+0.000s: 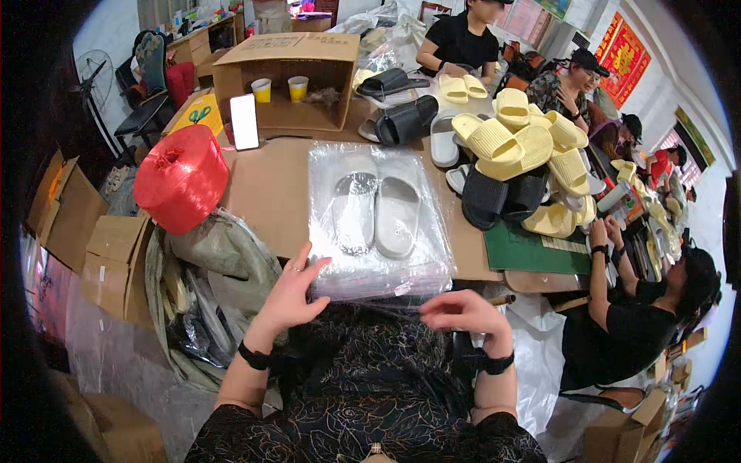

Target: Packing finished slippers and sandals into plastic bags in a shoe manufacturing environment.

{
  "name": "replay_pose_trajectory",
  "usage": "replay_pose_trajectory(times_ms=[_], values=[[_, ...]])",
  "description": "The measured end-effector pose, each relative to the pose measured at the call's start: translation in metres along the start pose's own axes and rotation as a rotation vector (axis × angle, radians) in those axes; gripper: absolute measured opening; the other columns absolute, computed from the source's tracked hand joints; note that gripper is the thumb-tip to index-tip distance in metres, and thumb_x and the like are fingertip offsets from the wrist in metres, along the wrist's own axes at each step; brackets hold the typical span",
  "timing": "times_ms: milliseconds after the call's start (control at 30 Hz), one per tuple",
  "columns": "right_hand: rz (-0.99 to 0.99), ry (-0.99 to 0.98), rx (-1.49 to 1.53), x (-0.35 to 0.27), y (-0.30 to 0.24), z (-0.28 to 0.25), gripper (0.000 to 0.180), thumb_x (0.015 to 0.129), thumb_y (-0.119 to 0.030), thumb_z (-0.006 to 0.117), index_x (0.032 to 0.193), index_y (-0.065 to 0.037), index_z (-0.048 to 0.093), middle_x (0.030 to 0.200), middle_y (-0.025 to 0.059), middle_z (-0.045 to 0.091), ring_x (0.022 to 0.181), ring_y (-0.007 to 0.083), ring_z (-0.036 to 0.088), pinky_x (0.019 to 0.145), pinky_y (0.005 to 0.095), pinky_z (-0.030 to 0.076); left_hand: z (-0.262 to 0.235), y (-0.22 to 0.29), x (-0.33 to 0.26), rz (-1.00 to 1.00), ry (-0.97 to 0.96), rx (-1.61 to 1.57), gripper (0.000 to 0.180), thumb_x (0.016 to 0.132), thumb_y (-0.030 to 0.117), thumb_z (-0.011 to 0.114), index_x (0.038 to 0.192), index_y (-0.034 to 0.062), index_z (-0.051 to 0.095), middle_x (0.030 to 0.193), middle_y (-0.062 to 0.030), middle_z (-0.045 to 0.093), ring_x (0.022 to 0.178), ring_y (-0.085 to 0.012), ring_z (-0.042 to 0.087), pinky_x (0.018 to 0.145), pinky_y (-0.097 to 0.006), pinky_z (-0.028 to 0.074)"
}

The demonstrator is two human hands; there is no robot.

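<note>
A pair of pale grey slide slippers (pixel 398 212) lies side by side on a cardboard-covered table in front of me. Glare and creases of clear plastic show over them; whether they are inside the top bag I cannot tell. Under and around them is a flat stack of clear plastic bags (pixel 432 266). My left hand (pixel 287 299), with a ring on it, is spread at the stack's near left corner, fingertips at its edge. Just off the near right corner, my right hand (pixel 469 312) has its fingers loosely stretched toward the left, with nothing visible in them.
Yellow slippers (pixel 502 147) and black slippers (pixel 485 199) are heaped at right beside a green mat (pixel 532 251). An open carton (pixel 282 50) holds two cups. A lit phone (pixel 245 122) and red twine roll (pixel 183 179) stand left. A co-worker (pixel 641 324) sits close on the right.
</note>
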State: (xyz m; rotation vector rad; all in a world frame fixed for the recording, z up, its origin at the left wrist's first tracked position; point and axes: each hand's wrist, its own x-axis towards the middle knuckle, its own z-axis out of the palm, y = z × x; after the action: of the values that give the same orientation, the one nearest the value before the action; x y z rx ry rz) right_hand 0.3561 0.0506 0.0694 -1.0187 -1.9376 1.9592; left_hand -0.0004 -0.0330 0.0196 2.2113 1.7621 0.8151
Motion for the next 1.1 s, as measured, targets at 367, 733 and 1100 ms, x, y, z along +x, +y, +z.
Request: replay_pose_trajectory(times_ms=[367, 733, 1100], values=[[0.212, 0.711, -0.123, 0.072, 0.021, -0.058, 0.037, 0.095, -0.038, 0.059, 0.094, -0.003, 0.071, 0.076, -0.0008, 0.065, 0.064, 0.0078, 0.05, 0.058, 0.0252, 0.038, 0.03, -0.019, 0.033, -0.522, -0.154, -0.759, 0.034, 0.089, 0.036, 0.067, 0.087, 0.0021, 0.071, 0.072, 0.0029, 0.061, 0.055, -0.0053, 0.047, 0.05, -0.023, 0.036], [0.074, 0.491, -0.028, 0.067, 0.023, -0.071, 0.025, 0.091, -0.028, 0.067, 0.097, -0.004, 0.072, 0.085, -0.0012, 0.069, 0.072, 0.0042, 0.06, 0.058, 0.0206, 0.042, -0.007, -0.026, 0.027, -0.671, -0.107, -0.995, 0.027, 0.092, 0.014, 0.062, 0.112, -0.0042, 0.066, 0.094, -0.0055, 0.071, 0.062, -0.0016, 0.055, 0.051, -0.017, 0.038], [-0.399, 0.734, 0.464, 0.081, 0.048, -0.055, 0.023, 0.09, -0.021, 0.069, 0.095, 0.001, 0.062, 0.086, 0.0049, 0.064, 0.077, 0.0144, 0.063, 0.081, 0.0286, 0.052, 0.02, -0.016, 0.031, -0.076, 0.401, -0.552, 0.018, 0.085, -0.002, 0.063, 0.099, 0.0016, 0.073, 0.101, -0.01, 0.071, 0.087, -0.019, 0.067, 0.073, -0.028, 0.052]])
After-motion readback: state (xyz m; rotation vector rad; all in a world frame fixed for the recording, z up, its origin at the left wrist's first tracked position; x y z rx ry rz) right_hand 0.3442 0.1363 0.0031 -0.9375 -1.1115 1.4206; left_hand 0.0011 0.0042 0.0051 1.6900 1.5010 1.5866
